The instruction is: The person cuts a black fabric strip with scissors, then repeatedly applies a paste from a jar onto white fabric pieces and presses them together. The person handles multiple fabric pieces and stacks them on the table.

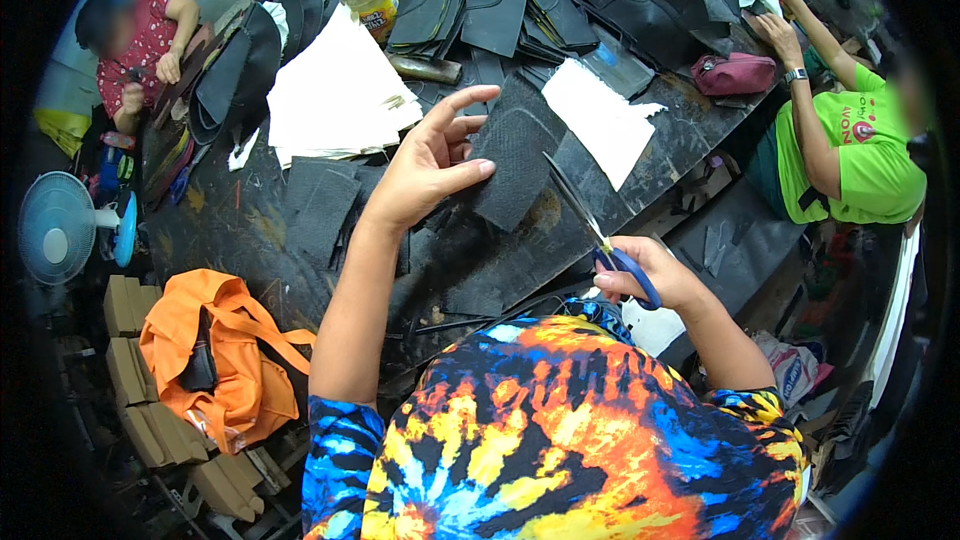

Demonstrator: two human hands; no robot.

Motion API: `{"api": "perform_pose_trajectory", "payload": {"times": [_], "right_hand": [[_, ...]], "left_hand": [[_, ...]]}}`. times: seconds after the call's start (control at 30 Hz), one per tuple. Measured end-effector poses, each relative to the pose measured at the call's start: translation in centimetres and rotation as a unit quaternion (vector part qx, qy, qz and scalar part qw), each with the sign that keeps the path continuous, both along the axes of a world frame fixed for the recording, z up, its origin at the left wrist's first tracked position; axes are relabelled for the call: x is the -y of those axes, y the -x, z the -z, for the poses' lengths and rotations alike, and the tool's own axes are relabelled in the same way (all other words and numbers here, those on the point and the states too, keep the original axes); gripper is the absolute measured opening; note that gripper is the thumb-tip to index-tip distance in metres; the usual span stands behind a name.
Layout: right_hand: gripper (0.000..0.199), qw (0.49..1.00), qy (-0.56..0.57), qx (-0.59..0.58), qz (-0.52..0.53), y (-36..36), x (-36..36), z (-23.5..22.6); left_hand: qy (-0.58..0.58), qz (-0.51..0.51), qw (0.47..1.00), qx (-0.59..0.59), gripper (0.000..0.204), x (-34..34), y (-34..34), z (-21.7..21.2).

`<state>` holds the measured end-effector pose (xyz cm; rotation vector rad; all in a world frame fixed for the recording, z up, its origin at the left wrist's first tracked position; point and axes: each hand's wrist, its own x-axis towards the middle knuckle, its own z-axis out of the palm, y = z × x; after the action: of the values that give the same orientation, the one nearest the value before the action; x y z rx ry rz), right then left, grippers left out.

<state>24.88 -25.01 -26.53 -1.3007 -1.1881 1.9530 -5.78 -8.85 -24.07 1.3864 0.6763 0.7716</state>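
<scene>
Head view: the person's left hand (430, 160) is over the middle of the dark desk (235, 225). The thumb and tucked fingers look pinched on the left edge of a black piece (515, 155), and the pointing finger is up and away. Just right of the piece are blue-handled scissors (603, 241). The right hand (655, 272) has its grip closed around the handles. The tips are by the right edge of the piece, but I can't tell if they touch it.

The work looks part way along, I think. On the left, black squares (320, 205) lie in a loose heap. Far off in the middle are piles of shaped pieces (500, 0), which look done. The piece in the hand may have some edge left to trim, but it is hard to be sure.

Around it, from the left, are a blue fan (57, 230), a person in a red shirt (150, 50) far off, and brown boxes (165, 430) beside an orange bag (245, 390) near us. Next come a pile of white sheets (330, 90) and a yellow-topped tub (375, 15). A torn white scrap (605, 120) lies close to the scissors and could get in the way. Far right are a dark red pouch (735, 75) and a person in a green shirt (850, 140).
</scene>
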Motion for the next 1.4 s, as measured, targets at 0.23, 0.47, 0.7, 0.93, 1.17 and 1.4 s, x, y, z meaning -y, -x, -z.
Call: {"api": "perform_pose_trajectory", "payload": {"times": [0.23, 0.47, 0.7, 0.93, 1.17, 1.4], "right_hand": [[0.051, 0.985, -0.151, 0.035, -0.081, -1.2, -1.7, -0.4], [0.045, 0.982, -0.17, 0.039, -0.072, 0.7, -2.4, -0.8], [0.033, 0.997, -0.05, 0.03, -0.039, 0.9, -1.5, -1.3], [0.037, 0.995, -0.079, 0.032, -0.054, 1.5, -1.7, -0.3], [0.04, 0.994, -0.059, -0.01, -0.087, 1.9, -2.3, -0.1], [0.034, 0.996, -0.062, -0.018, -0.064, 2.7, -3.2, -0.5]], "left_hand": [[-0.075, 0.038, 0.983, -0.16, 0.042, 1.1, 1.3, -2.3], [-0.1, 0.017, 0.987, -0.124, 0.045, 2.3, 0.5, -2.5], [-0.078, 0.037, 0.989, -0.119, 0.046, 2.5, 0.9, -2.7], [-0.097, 0.061, 0.987, -0.114, 0.043, 3.0, 1.1, -2.4], [-0.067, 0.03, 0.987, -0.141, 0.042, 3.4, 2.2, -2.5], [-0.067, 0.076, 0.987, -0.127, 0.042, 3.8, 1.7, -2.7]]}}
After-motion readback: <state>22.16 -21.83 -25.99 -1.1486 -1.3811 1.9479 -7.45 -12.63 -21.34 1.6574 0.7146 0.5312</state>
